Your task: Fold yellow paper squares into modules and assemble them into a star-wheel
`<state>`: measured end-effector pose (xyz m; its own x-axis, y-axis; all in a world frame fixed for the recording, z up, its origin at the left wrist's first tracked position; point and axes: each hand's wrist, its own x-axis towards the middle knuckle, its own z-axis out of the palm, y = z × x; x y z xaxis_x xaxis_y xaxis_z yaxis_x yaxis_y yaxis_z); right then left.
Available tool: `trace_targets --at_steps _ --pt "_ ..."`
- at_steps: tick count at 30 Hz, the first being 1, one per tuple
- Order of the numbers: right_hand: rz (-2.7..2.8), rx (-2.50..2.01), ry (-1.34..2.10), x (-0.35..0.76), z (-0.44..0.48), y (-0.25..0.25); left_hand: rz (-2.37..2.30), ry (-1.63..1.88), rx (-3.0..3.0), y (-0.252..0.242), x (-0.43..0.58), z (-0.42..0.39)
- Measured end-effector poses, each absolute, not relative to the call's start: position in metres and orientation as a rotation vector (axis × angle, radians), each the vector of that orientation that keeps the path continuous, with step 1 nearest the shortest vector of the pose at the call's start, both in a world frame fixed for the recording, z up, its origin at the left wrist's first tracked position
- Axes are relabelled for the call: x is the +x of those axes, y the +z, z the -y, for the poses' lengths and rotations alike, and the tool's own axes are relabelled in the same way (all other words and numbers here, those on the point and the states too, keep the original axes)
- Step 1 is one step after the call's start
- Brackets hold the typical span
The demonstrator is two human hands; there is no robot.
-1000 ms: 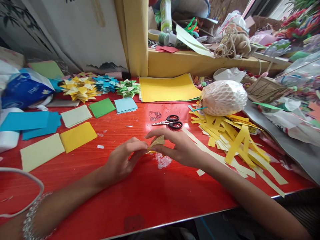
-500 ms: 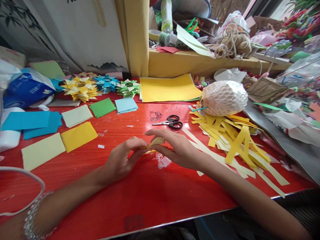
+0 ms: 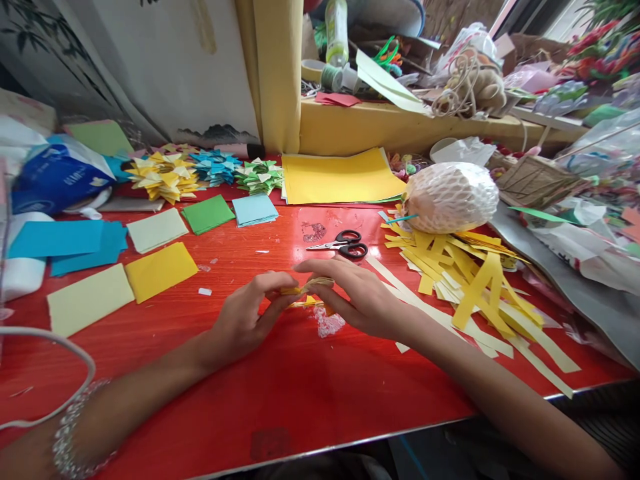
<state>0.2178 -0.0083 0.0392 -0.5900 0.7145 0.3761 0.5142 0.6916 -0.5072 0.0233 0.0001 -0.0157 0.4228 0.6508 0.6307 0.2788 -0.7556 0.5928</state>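
Note:
Between my two hands is a small folded piece of yellow and cream paper [image 3: 318, 285], held just above the red table. My left hand [image 3: 245, 308] pinches its left end between thumb and fingers. My right hand [image 3: 361, 300] grips the right end, thumb below and fingers arched over the top, so part of the fold is hidden. Another bit of yellow paper shows under the fingers, and I cannot tell whether it is joined on. Just beyond my hands lie black-handled scissors [image 3: 345, 244], blades pointing left.
Yellow and cream paper strips [image 3: 475, 293] lie in a heap at right, beside a net-wrapped bundle [image 3: 450, 198]. Paper stacks, including a yellow one [image 3: 161, 272] and a green one [image 3: 208, 215], sit at left. Folded paper stars [image 3: 165, 176] and large yellow sheets [image 3: 343, 177] line the back.
The paper's looped right end has been pressed flatter under my right fingers. Both hands stay in nearly the same place, and the whole view has shifted slightly.

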Motion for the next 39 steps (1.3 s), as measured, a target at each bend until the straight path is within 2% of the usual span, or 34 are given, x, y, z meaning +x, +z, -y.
trace_targets --at_steps 29,39 --pt "2.139 -0.976 0.891 0.2206 0.0077 0.0412 -0.785 1.293 2.274 -0.0134 0.0239 0.0006" --pt "2.248 -0.893 0.705 0.2221 0.0075 0.0382 -0.757 1.240 2.288 -0.0132 0.0221 0.0002"
